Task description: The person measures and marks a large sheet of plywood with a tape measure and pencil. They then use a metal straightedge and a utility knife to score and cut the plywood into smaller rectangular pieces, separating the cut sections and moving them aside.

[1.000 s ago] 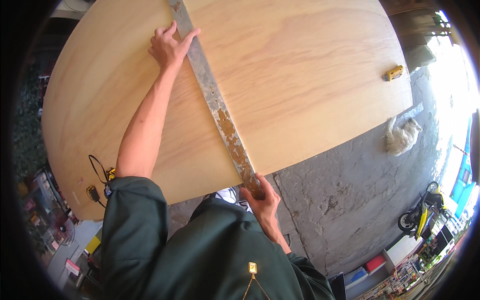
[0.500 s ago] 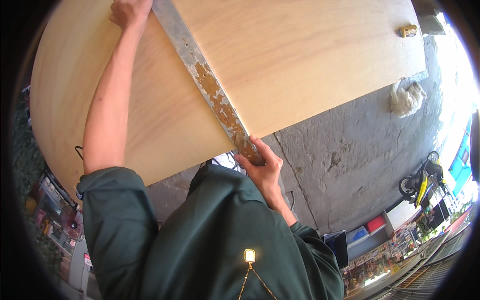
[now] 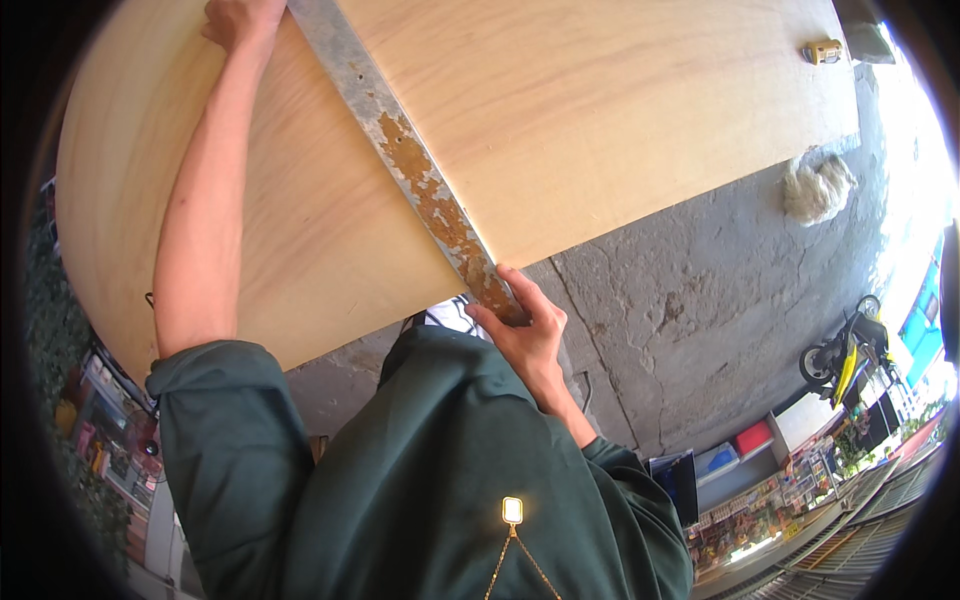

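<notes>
A long metal straightedge (image 3: 408, 160), grey with flaking brown patches, lies aslant across a large sheet of pale plywood (image 3: 600, 110). At its near end, which juts past the sheet's edge, my right hand (image 3: 532, 335) grips it between thumb and fingers. Up at the top edge of the picture, my left hand (image 3: 243, 22) is curled beside the far part of the straightedge. Its fingertips are cut off by the frame, so whatever it holds cannot be seen. My left forearm stretches over the plywood.
A yellow tape measure (image 3: 822, 52) rests near the plywood's right edge. Beyond it, a whitish fibrous bundle (image 3: 818, 188) lies on the cracked concrete floor (image 3: 690, 280). A yellow-and-black motorbike (image 3: 848, 355) and a red box (image 3: 753, 438) stand at the right.
My left hand has shifted slightly up and left in view, along with the straightedge's far part. The right hand keeps its grip at the near end.
</notes>
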Demonstrator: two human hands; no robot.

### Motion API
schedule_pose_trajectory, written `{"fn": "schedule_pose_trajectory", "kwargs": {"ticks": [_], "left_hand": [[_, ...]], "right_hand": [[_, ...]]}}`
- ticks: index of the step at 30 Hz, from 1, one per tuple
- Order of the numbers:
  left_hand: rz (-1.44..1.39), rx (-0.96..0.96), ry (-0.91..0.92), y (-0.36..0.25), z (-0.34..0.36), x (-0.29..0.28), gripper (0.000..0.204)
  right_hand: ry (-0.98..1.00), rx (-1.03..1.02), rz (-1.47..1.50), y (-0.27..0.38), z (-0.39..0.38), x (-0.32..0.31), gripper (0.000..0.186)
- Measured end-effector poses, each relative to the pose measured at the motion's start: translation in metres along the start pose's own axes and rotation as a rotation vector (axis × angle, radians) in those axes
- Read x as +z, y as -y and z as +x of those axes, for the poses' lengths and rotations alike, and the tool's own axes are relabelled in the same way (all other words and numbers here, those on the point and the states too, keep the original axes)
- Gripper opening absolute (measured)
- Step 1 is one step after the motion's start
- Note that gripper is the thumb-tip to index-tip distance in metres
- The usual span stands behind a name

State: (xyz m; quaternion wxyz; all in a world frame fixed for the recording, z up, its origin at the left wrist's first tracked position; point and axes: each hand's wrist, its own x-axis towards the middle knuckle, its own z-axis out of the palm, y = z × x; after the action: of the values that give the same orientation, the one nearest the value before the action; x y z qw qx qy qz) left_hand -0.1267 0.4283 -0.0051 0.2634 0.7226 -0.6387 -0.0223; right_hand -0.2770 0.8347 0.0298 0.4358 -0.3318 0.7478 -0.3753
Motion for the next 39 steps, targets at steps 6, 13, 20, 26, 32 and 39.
{"fn": "schedule_pose_trajectory", "kwargs": {"ticks": [6,13,20,26,32,39], "left_hand": [[0.107,-0.036,0.095,0.019,0.01,0.008,0.079],[-0.015,0.045,0.07,0.025,0.005,0.009,0.082],[0.004,0.059,0.066,0.027,0.006,0.008,0.082],[0.095,0.05,0.066,0.014,0.008,0.007,0.084],[0.01,0.376,0.414,0.007,-0.029,-0.062,0.088],[0.535,0.478,0.855,-0.051,-0.042,-0.075,0.095]], "right_hand": [[0.013,-0.036,-0.005,-0.003,-0.002,-0.001,0.051],[0.032,0.035,-0.003,0.004,-0.002,-0.003,0.051],[0.044,0.08,0.008,0.001,-0.004,-0.001,0.052],[0.105,0.001,-0.128,0.028,0.01,-0.027,0.054],[-0.199,-0.266,-0.42,0.017,0.116,-0.153,0.038],[-0.517,-0.651,-0.883,-0.011,0.362,-0.336,0.063]]}}
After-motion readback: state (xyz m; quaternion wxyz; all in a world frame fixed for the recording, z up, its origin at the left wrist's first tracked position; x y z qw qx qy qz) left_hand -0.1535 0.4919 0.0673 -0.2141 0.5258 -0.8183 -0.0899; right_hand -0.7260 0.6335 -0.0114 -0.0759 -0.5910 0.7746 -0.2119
